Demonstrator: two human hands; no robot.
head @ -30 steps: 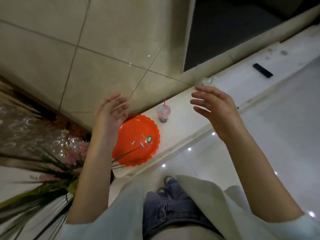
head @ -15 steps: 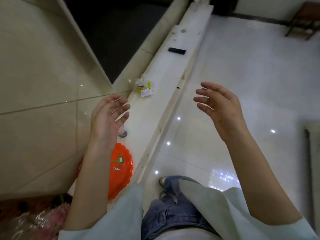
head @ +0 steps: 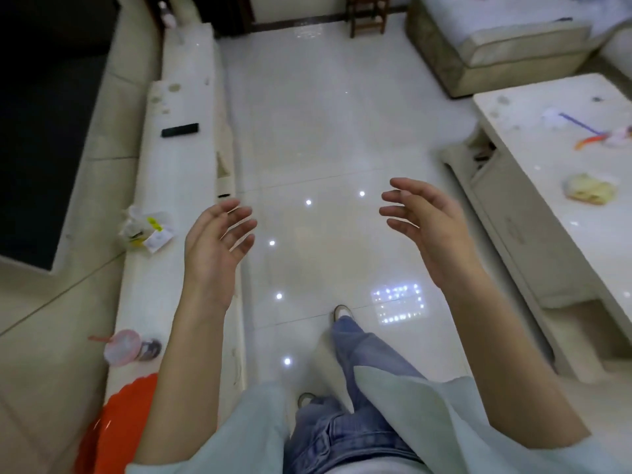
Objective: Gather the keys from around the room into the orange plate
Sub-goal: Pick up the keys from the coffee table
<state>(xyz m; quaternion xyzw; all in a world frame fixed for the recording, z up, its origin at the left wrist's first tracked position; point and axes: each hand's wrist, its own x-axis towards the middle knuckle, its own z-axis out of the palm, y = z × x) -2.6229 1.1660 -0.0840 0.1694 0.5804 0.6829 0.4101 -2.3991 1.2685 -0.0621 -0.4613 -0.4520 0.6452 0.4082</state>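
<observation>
The orange plate (head: 116, 429) lies on the low white cabinet (head: 181, 97) at the bottom left, mostly hidden behind my left forearm; no keys show on its visible part. My left hand (head: 215, 248) hangs in the air over the cabinet's front edge, fingers relaxed and empty. My right hand (head: 427, 227) is raised over the glossy white floor, fingers loosely spread and empty too. I see no key anywhere in this view.
On the cabinet lie a pink lidded cup (head: 123, 347), a crumpled wrapper (head: 145, 227) and a black remote (head: 180, 130). A white coffee table (head: 547, 213) with scattered bits stands at right, a sofa (head: 492, 46) and wooden stool (head: 367, 15) beyond. My feet step on the floor.
The view has swung right, away from the plate and wall towards the open room. The plate slid to the bottom-left corner. Both hands stay raised and empty.
</observation>
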